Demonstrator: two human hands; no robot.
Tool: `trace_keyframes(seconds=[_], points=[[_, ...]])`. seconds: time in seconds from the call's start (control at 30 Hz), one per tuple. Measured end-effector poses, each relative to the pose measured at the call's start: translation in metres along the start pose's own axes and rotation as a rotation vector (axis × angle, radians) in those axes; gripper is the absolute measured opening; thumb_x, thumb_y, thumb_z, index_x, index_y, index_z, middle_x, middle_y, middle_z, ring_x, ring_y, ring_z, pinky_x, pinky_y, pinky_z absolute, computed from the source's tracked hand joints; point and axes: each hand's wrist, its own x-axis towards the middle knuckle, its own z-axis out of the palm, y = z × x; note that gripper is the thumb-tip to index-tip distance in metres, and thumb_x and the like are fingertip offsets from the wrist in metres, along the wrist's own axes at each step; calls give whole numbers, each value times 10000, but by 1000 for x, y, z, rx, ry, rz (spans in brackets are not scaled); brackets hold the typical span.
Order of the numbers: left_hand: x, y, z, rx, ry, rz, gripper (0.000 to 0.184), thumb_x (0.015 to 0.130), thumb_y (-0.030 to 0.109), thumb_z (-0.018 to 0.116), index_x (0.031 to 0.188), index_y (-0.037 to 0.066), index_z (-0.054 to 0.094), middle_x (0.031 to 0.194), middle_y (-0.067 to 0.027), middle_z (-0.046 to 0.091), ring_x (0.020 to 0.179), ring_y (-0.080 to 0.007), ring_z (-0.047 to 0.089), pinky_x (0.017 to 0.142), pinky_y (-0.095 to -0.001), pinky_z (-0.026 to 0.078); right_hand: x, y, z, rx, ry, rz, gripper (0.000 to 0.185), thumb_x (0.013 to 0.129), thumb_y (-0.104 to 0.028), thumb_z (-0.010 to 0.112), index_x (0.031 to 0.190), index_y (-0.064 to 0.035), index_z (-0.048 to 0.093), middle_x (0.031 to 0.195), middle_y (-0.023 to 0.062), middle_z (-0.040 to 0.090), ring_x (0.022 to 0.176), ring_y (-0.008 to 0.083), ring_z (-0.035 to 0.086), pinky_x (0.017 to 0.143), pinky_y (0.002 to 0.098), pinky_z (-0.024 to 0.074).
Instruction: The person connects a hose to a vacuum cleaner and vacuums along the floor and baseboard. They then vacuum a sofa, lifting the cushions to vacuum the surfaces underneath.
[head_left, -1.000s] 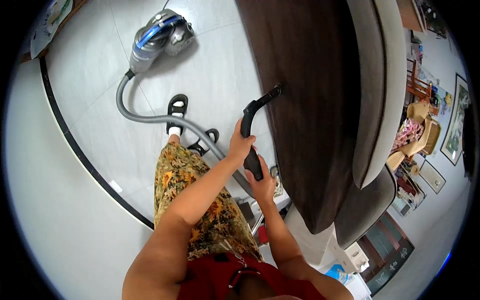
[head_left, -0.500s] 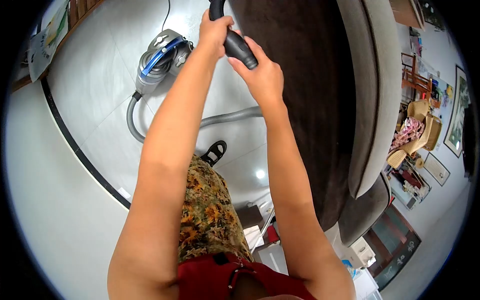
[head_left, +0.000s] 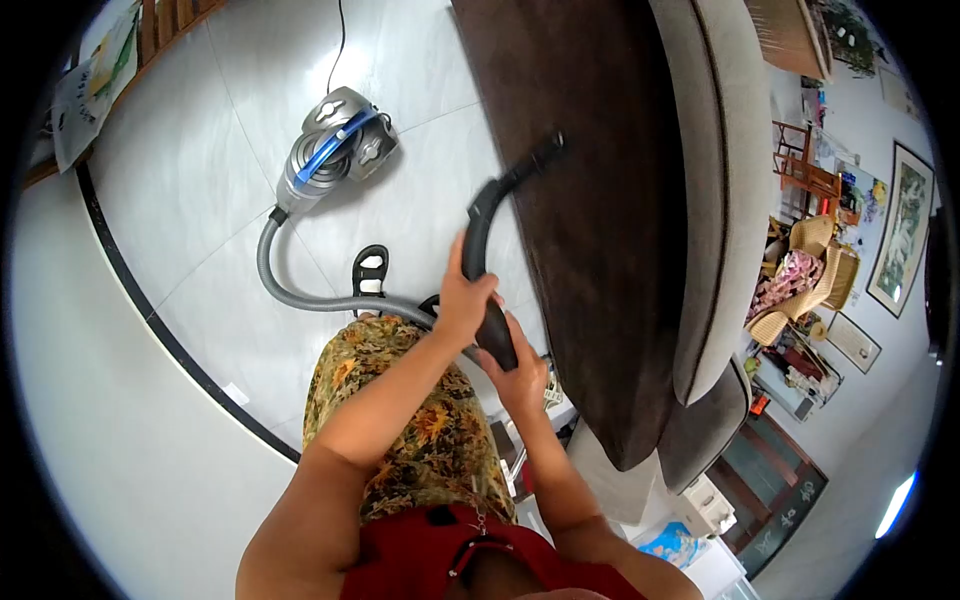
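A black vacuum cleaner handle [head_left: 478, 240] runs through both of my hands, its narrow open end tilted over the dark brown sofa seat [head_left: 600, 250]. My left hand [head_left: 466, 302] is wrapped round its middle, below the bend. Lower down, my right hand [head_left: 520, 378] closes on the thick rear part of the grip. A grey ribbed hose [head_left: 300, 300] curves over the floor from the silver and blue vacuum cleaner [head_left: 335, 150] and passes behind my left hand; where it joins the handle is hidden.
The light-coloured sofa backrest [head_left: 725, 180] stands along the right. A power cord [head_left: 342, 45] leads away from the vacuum cleaner across the tiled floor [head_left: 180, 240]. My sandalled foot [head_left: 370, 268] is beside the hose. A wicker chair [head_left: 810, 270] and framed pictures are farther right.
Both hands have drawn the handle back toward my body, so its far end now shows over the sofa. A sandalled foot now appears farther forward and left, beside the hose.
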Motion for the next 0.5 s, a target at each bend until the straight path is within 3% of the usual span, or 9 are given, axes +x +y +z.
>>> trace_keyframes(seconds=[0.1,0.17,0.23,0.3,0.37,0.5], points=[[23,64,1,-71,46,219,801,813,-38,547,1534,136,246,806,-83,583,567,-151,590,515,-293,496,66,-24,-1,4,-49,-29,717,699,-184,866,1343,-79,569,1000,238,694,888,365,708,725,401,564],[51,112,5,-86,107,297,759,809,-25,553,1504,133,293,793,-84,579,559,-157,591,500,-291,494,123,-46,-4,58,-2,-133,697,705,-201,861,1330,-75,579,1004,237,693,876,368,705,747,395,558],[87,151,9,-90,35,372,701,802,-21,559,1454,120,343,782,-87,569,550,-168,593,488,-301,497,169,-61,-4,88,44,-187,652,733,-215,839,1323,-93,589,996,231,696,865,359,707,746,385,552],[105,178,25,-81,-11,372,645,799,-25,554,1406,100,373,781,-88,564,541,-173,594,482,-309,505,194,-76,-14,77,74,-107,625,756,-226,821,1327,-118,590,992,226,697,865,353,707,725,378,547],[106,175,39,-65,15,362,683,809,-14,587,1434,112,345,769,-74,560,563,-175,600,517,-327,528,193,-72,-19,135,73,-20,624,757,-211,817,1332,-136,587,1007,215,700,880,329,712,729,370,545],[66,111,44,-71,-11,315,797,812,-19,572,1522,141,248,735,-65,566,550,-174,599,480,-313,492,129,-32,-24,25,104,-85,664,729,-149,826,1342,-120,574,1057,219,694,939,345,706,787,392,552]])
